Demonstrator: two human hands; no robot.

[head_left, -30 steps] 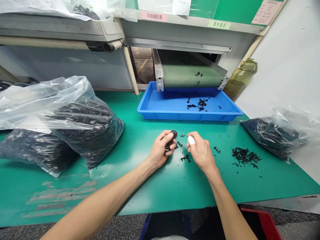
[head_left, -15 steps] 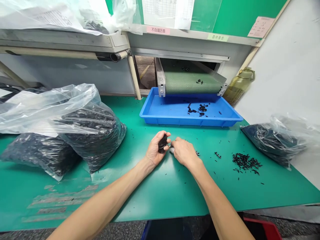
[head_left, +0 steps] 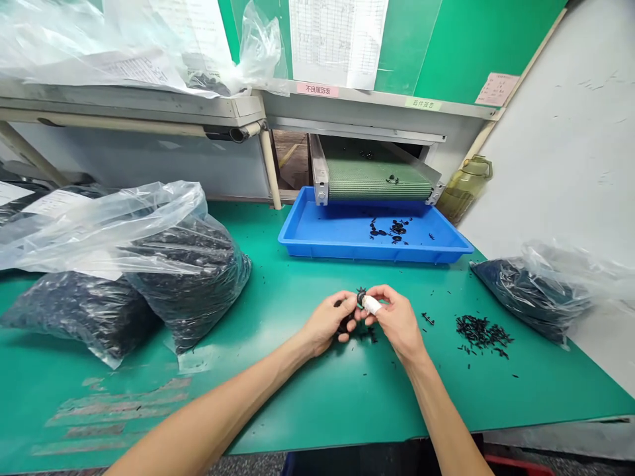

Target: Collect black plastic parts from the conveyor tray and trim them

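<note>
My left hand (head_left: 330,320) is closed around several dark round plastic parts (head_left: 343,316), partly hidden by its fingers. At its fingertips stands one small round black part (head_left: 361,297) with short prongs on top. My right hand (head_left: 399,320), its thumb wrapped in white tape (head_left: 372,305), pinches that same part from the right. Both hands meet just above the green table. Below them lies a small cluster of black pieces (head_left: 368,335), partly covered by the fingers.
Beyond the hands, a blue tray (head_left: 377,251) holds scattered black parts under the end of a green conveyor belt (head_left: 380,182). Loose black pins (head_left: 481,332) lie in a pile at right, near a clear bag (head_left: 526,291). Filled plastic bags (head_left: 193,277) stand at left.
My right hand has come up from the table and turned, and now meets the left at a round black part. My left hand has shifted right and tilted. The view has moved slightly.
</note>
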